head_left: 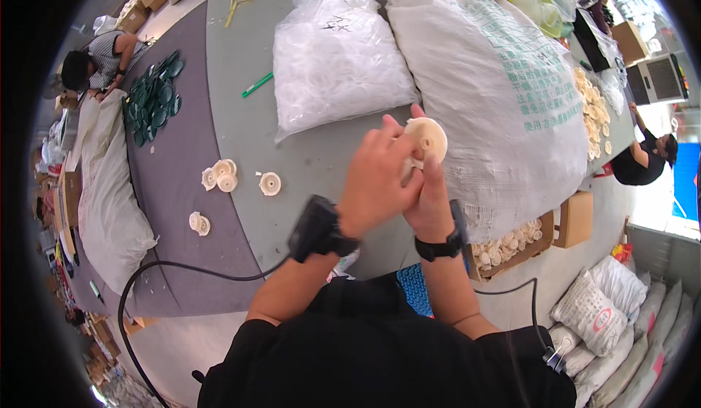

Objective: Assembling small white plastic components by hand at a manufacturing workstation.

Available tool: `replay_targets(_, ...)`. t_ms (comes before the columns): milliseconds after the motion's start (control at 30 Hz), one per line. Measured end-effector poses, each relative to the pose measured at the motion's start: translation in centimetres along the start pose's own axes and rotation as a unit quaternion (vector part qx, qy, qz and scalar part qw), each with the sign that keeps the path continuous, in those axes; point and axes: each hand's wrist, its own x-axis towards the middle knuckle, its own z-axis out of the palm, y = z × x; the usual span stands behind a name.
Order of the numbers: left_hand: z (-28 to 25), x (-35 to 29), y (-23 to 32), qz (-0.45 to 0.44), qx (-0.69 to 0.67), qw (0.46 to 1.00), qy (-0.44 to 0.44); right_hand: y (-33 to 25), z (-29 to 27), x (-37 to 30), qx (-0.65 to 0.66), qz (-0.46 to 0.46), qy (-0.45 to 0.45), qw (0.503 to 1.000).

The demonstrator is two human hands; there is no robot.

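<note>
Both hands met above the surface point(219, 79): the left hand point(376, 181) and right hand point(431, 203) pinched a cream disc point(426, 139) with a raised hub between them. A clear bag point(336, 57) held white rings; a box point(511, 243) held more discs. A woven sack point(504, 94) lay just behind, and loose discs point(220, 174) lay left.

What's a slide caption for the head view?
Both hands, left and right, hold a cream plastic disc above a grey table.
</note>
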Motion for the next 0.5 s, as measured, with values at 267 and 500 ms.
replay_targets(267, 5.8, 2.7, 3.8, 0.071, 0.200, 0.972, -0.105, -4.0, -3.9, -0.5, 0.099, -0.046, 0.124, 0.986)
replay_targets(500, 15.8, 8.4, 5.5, 0.174, 0.208, 0.961, -0.057, -8.5, -11.8, 2.3, -0.144, -0.279, 0.201, 0.928)
